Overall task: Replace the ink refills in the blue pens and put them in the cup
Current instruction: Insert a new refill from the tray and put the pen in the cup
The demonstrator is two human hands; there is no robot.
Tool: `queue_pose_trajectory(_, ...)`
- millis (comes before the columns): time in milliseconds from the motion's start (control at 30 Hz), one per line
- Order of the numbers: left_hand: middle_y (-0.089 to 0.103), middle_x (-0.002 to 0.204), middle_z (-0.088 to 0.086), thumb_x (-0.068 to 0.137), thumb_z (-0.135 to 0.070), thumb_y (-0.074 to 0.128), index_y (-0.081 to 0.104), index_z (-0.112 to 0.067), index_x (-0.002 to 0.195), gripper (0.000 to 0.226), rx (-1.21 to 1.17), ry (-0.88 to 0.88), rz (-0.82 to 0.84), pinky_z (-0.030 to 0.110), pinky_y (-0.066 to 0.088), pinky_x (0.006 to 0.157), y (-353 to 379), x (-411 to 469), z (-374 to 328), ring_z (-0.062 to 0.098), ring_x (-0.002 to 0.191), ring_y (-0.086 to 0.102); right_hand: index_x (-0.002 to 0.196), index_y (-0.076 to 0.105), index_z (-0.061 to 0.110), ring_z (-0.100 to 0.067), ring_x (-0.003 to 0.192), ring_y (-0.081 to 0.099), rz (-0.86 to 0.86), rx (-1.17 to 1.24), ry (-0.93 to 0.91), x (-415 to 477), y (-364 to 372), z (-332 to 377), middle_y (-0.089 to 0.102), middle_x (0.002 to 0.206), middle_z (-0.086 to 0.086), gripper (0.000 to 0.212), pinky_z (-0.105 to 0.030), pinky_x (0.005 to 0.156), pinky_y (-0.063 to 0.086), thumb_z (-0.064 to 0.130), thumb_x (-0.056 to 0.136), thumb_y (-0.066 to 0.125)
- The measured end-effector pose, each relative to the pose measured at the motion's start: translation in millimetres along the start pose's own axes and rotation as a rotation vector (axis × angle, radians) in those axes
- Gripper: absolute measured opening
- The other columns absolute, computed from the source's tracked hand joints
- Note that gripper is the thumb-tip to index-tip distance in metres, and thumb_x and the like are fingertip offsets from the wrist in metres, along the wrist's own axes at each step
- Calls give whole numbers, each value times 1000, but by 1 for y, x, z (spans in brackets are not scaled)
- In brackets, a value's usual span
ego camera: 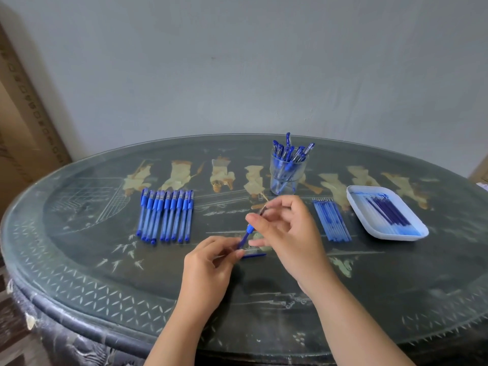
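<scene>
Pen (244, 237): left hand (208, 262) is gripping the barrel while right hand (285, 228) is pinching the tip end, likely unscrewing it. Spare refills (332, 220) are lying within reach; cup (301, 175) is standing behind, holding finished pens.

— What's at the back?
— A plain grey-blue wall (237, 62), softly lit and faintly stained.
— And the furniture?
— A dark oval table (87, 262) with pale painted figures under a glossy top. A brown cardboard box (23, 122) stands at the left by the wall.
</scene>
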State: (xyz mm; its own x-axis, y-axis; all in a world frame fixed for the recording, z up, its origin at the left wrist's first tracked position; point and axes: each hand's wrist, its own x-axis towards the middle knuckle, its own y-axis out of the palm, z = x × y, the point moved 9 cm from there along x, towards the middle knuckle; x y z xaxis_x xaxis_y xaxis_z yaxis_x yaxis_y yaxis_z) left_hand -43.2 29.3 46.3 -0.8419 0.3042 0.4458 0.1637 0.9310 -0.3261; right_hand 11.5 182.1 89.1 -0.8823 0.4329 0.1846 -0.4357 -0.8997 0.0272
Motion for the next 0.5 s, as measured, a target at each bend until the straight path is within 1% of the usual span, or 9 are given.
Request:
queue_pose_trajectory(67, 72, 90, -10, 79, -2, 77, 76, -19, 93, 22, -7, -8, -4, 7, 47, 75, -1, 1, 1, 2, 85, 67, 124, 55, 21, -19, 96, 71, 74, 93, 16, -1, 8, -1, 69, 99, -13, 44, -38, 69, 61, 27, 83, 70)
queue_pose_trajectory(100, 72, 90, -9, 79, -2, 76, 76, -18, 93, 22, -16, -15, -6, 7, 47, 75, -2, 1, 1, 2, 85, 67, 128, 56, 22, -18, 100, 70, 100, 97, 5, -1, 11, 0, 70, 102, -13, 41, -38, 71, 61, 24, 88, 65)
queue_pose_trajectory(200, 72, 89, -9, 78, -1, 76, 77, -18, 93, 22, -18, -21, -2, 7, 47, 74, -2, 2, 2, 2, 85, 67, 107, 66, 10, -15, 98, 71, 56, 1, -50, 1, 9, 1, 74, 100, -5, 14, -37, 68, 61, 13, 94, 61)
queue_pose_trajectory(233, 72, 89, -9, 78, -1, 77, 77, -18, 93, 22, -13, -19, 2, 7, 47, 74, -1, 2, 1, 2, 85, 67, 99, 64, 7, -16, 93, 72, 22, 7, -37, 1, 8, 0, 74, 96, -6, 11, -36, 66, 61, 13, 90, 66)
queue_pose_trajectory(267, 72, 89, -10, 78, -1, 77, 76, -19, 92, 23, -10, -17, 5, 7, 47, 75, -1, 2, 2, 2, 85, 67, 96, 60, 7, -18, 89, 73, 1, 13, -27, 2, 7, -2, 72, 93, -9, 18, -36, 65, 61, 16, 85, 72)
queue_pose_trajectory(333, 72, 88, -10, 78, -1, 77, 76, -21, 92, 24, -10, -12, 3, 8, 48, 75, -1, 2, 1, 2, 85, 67, 103, 57, 13, -21, 88, 72, 21, 44, -25, 3, 9, -2, 68, 95, -15, 36, -40, 64, 61, 26, 77, 77)
queue_pose_trajectory(400, 72, 88, -11, 78, -1, 76, 76, -21, 93, 25, -9, -8, -3, 8, 48, 75, -2, 2, 1, 3, 85, 67, 121, 56, 23, -21, 95, 71, 92, 83, -23, 1, 16, -1, 69, 99, -15, 41, -43, 67, 61, 30, 83, 70)
queue_pose_trajectory(433, 72, 88, -11, 78, -1, 76, 77, -21, 93, 25, -8, -10, -3, 8, 48, 75, -3, 2, 2, 4, 85, 67, 125, 57, 26, -19, 98, 70, 115, 78, -26, 0, 19, 0, 71, 101, -12, 37, -43, 68, 61, 27, 89, 64)
queue_pose_trajectory(500, 72, 88, -11, 78, -2, 77, 77, -21, 93, 25, -2, -17, 2, 8, 48, 75, -2, 3, 3, 4, 86, 67, 115, 64, 20, -17, 97, 71, 85, 10, -59, 1, 17, 2, 73, 100, -7, 20, -36, 65, 61, 19, 96, 57)
